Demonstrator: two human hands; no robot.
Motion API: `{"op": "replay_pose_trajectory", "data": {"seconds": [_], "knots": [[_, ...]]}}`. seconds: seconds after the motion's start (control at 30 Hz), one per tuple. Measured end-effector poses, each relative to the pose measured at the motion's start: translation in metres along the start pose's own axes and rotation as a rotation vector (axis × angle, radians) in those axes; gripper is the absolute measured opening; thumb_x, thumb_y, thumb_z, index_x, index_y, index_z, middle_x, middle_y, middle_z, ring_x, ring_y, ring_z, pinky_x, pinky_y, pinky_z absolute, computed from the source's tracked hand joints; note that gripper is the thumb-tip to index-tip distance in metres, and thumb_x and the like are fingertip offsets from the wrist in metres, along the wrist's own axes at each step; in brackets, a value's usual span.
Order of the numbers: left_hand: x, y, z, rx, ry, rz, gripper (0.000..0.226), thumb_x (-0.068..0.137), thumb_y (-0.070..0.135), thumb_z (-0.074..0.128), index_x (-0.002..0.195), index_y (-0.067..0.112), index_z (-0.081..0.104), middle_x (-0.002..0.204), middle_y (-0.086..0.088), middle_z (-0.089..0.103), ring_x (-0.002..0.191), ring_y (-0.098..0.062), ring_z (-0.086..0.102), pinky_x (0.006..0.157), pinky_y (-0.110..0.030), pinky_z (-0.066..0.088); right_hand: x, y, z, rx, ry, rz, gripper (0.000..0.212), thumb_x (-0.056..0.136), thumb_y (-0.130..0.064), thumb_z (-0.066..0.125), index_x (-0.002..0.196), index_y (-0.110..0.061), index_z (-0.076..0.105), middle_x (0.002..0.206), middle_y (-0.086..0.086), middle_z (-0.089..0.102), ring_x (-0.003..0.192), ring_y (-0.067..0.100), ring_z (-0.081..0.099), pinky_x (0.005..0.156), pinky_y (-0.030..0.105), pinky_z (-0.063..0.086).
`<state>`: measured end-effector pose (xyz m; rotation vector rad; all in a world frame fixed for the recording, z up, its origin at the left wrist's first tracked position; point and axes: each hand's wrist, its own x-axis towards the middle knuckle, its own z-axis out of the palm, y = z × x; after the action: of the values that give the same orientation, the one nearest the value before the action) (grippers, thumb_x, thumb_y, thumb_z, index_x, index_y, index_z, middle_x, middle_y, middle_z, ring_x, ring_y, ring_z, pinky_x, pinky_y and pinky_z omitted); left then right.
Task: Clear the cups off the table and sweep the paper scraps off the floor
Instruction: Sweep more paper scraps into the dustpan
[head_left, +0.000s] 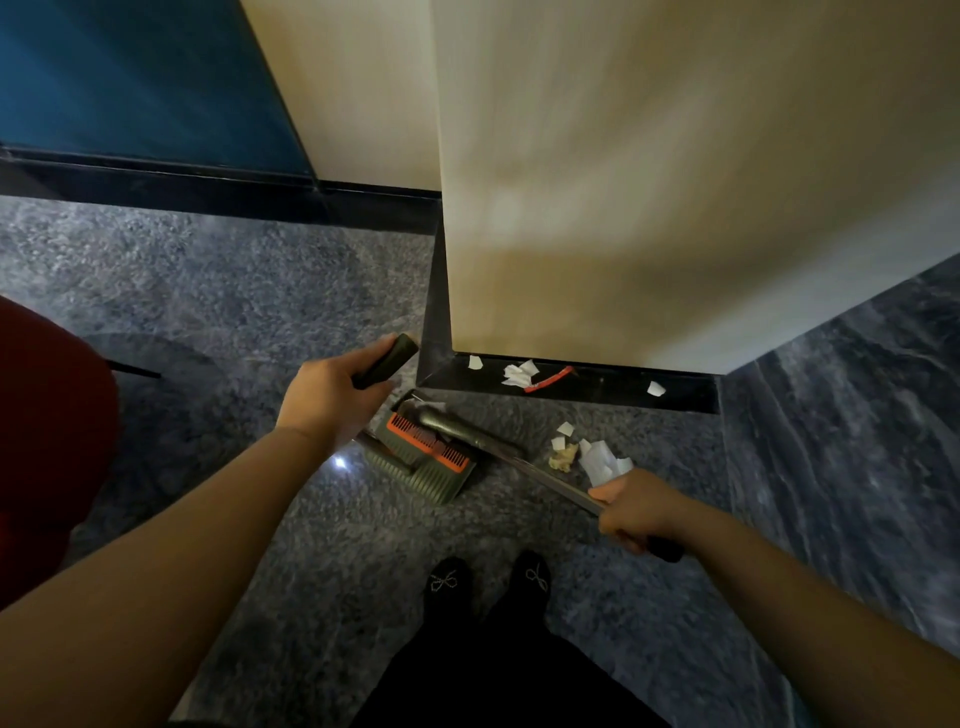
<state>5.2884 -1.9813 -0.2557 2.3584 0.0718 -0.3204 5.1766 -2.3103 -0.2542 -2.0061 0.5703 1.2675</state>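
Below: sweeping paper scraps (597, 460) at a wall corner.
Left hand (332, 397) grips the dark dustpan handle (387, 361); the green dustpan (426, 460) rests on the floor (260, 291). Right hand (636, 509) clasps the broom handle (550, 480). Scraps lie just beside the dustpan; more sit on the black skirting (597, 382).

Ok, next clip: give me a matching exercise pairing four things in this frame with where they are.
Things:
1. dustpan
2. red scrap
3. left hand
4. right hand

Places:
A. on the dark ledge at the wall's foot
B. gripping a metal shaft beside a pile of paper scraps
C. on the speckled floor in front of the feet
D. gripping a black handle

Pairs: 1-C, 2-A, 3-D, 4-B
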Motion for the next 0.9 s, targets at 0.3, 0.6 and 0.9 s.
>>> {"op": "replay_pose_trajectory", "data": {"seconds": [0.3,0.6,0.9], "knots": [[-0.008,-0.001,-0.005,0.002,-0.003,-0.014,0.052,0.083,0.026,0.073,0.128,0.046,0.056,0.12,0.011,0.066,0.104,-0.004,0.061,0.09,-0.019,0.046,-0.022,0.006,-0.007,0.025,0.036,-0.034,0.041,0.075,0.008,0.055,0.114,0.015,0.057,0.066,0.019,0.053,0.038,0.015,0.047,0.043,0.025,0.041],[-0.009,0.0,-0.005,-0.025,0.026,-0.007,0.052,0.081,0.025,0.075,0.127,0.043,0.057,0.117,0.007,0.068,0.101,-0.007,0.064,0.09,-0.024,0.049,-0.019,0.005,-0.023,0.217,0.123,0.028,0.041,0.069,0.005,0.062,0.109,0.012,0.065,0.051,0.013,0.059,0.038,0.017,0.05,0.04,0.023,0.04],[-0.003,0.013,0.0,-0.03,0.028,-0.017,0.051,0.083,0.025,0.073,0.127,0.045,0.056,0.114,0.01,0.068,0.097,-0.004,0.062,0.086,-0.021,0.048,-0.008,0.002,-0.023,0.183,0.198,0.026,0.025,0.079,0.008,0.056,0.098,-0.005,0.065,0.046,0.008,0.056,0.031,0.012,0.049,0.037,0.019,0.039]]}}
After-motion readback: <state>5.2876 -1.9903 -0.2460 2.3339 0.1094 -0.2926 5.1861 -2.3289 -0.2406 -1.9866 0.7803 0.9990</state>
